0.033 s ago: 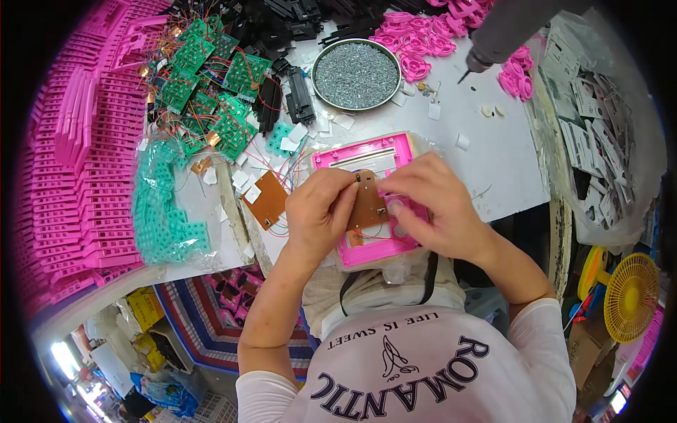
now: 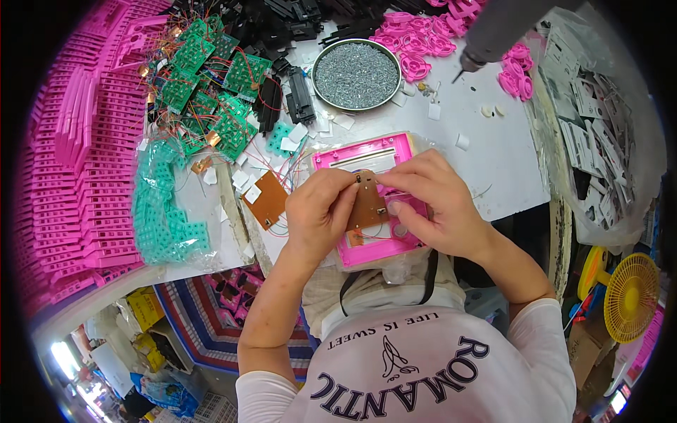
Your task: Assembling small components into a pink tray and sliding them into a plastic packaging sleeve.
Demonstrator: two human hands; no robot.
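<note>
The brown board (image 2: 368, 206) sits in the middle of the frame, held above the open pink casing (image 2: 384, 251) on the worktop (image 2: 515, 166). The left hand (image 2: 319, 211) pinches the board's upper left corner between thumb and fingers; the right hand (image 2: 443, 203) has its thumb and forefinger parted, the fingertips at the board's upper right edge, though at this size I can't tell whether they press on it or lie just beside it. To handle the board well, I'd hold it by its edges, off the small metal parts on its face, and steady both upper corners so it doesn't twist. Any wires under it are best led clear of the casing's rim, where they could get trapped, and pressure is best spread evenly rather than put on one corner. As for writing, the white shirt (image 2: 493, 381) at the bottom of the frame carries large dark letters in a curve, a smaller line above them and a thin line drawing between. No label can be made out on the board or casing, and any marks on the pale panels (image 2: 599, 102) at upper right are too small to read.
</note>
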